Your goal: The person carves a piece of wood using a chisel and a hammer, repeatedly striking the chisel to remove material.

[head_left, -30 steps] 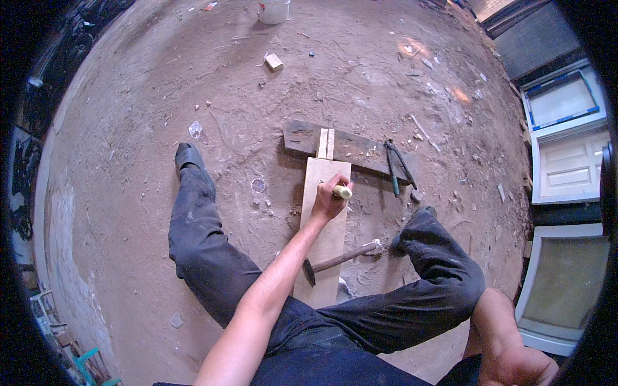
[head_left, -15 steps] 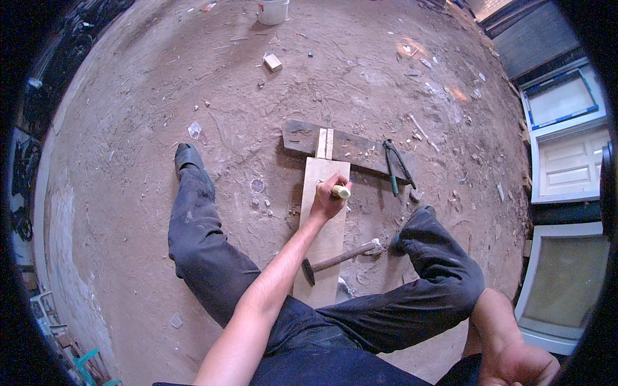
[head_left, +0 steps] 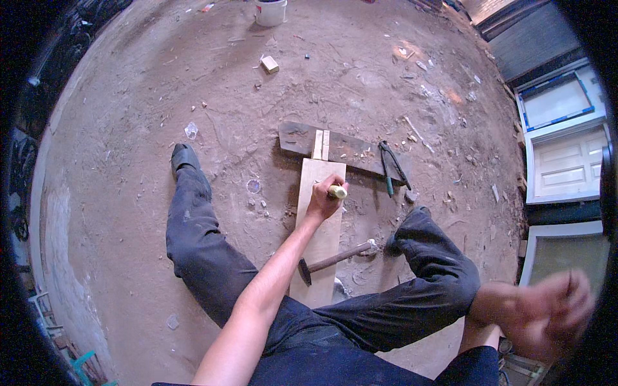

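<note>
Pale flat wooden board (head_left: 327,235) lies between the dark-trousered legs (head_left: 209,238); the blurred right hand (head_left: 547,312) has swung up and outward, its grip impossible to tell; past a dark-headed, wooden-handled hammer (head_left: 337,258), the left hand (head_left: 325,196) stays wrapped round a pale yellow rounded handle (head_left: 337,192), its placement seemingly kept

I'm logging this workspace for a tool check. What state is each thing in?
Left hand: closed around a pale tool handle.
Right hand: off the board, blurred; cannot tell whether it holds anything.
Light board: lying lengthwise under the left hand.
Hammer: lying, head on the board, handle reaching past its edge.
Pincers: lying on the dark plank, handles spread.
White bucket: upright, top cut off by the picture.
</note>
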`<state>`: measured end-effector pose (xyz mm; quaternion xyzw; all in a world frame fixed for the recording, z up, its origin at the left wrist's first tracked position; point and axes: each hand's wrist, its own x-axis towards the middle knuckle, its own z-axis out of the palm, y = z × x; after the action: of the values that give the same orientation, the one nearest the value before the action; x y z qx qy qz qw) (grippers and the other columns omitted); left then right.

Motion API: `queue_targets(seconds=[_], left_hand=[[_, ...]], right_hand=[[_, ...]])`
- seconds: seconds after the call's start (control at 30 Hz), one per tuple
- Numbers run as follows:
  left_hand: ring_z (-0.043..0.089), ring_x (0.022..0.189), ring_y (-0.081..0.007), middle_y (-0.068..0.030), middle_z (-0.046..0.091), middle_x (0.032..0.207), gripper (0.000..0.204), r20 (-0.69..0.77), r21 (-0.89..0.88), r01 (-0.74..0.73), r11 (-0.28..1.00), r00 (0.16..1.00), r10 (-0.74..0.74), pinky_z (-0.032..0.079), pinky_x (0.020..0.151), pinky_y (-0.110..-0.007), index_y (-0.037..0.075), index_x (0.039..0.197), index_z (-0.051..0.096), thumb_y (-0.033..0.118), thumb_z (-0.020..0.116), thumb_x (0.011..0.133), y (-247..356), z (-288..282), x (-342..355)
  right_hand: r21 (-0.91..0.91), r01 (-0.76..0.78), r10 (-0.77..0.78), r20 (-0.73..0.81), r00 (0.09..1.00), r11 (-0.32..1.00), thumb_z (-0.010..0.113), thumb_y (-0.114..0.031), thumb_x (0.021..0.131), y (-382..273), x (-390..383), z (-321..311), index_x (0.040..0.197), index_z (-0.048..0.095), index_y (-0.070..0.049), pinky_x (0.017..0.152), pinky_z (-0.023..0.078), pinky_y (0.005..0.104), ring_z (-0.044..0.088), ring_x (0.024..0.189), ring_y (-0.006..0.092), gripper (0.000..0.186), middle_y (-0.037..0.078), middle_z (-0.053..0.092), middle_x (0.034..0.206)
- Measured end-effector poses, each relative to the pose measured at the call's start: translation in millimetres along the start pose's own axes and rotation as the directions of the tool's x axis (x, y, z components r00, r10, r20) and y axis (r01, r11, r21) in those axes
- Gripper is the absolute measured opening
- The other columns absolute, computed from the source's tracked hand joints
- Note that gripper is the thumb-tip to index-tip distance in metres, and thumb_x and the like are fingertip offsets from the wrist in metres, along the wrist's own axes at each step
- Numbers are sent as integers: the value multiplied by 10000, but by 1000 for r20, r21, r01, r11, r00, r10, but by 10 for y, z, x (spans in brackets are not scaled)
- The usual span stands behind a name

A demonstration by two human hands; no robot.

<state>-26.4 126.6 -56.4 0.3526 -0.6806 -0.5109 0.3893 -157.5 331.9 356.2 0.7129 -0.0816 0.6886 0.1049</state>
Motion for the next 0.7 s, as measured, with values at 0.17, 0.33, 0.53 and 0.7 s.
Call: queue_targets(seconds=[0.17,0.33,0.53,0.7], left_hand=[[701,673,-288,-143,671,719,136,-7,65,-41,997,999,41,514,572,-366,61,857,596,157,690,883,-15,-86,-24],[704,758,-325,-165,686,804,92,-2,94,-142,985,990,143,517,610,-398,56,910,617,119,665,864,-136,-106,1],[652,850,-302,-156,672,924,188,173,500,-257,827,965,195,511,693,-431,4,948,604,114,675,812,-642,20,-37],[646,940,-314,-164,656,1076,373,276,295,-73,953,961,-12,531,770,-426,1,1023,617,219,779,767,-213,-245,174]], right_hand=[[-135,-831,808,-194,556,539,541,-200,978,1060,-783,284,990,530,-107,514,338,240,411,596,72,94,-26,449,722],[-680,-578,877,456,148,451,624,-154,915,1663,-2097,755,1220,562,-64,667,548,349,641,872,235,324,135,604,1127],[-666,-344,699,714,-36,663,591,-13,807,1504,-3099,705,1361,422,-20,856,557,413,595,1105,362,579,182,498,1306],[-675,-412,748,663,22,611,577,6,819,1510,-3168,669,1363,393,-26,816,568,429,611,1055,386,575,185,524,1202]])
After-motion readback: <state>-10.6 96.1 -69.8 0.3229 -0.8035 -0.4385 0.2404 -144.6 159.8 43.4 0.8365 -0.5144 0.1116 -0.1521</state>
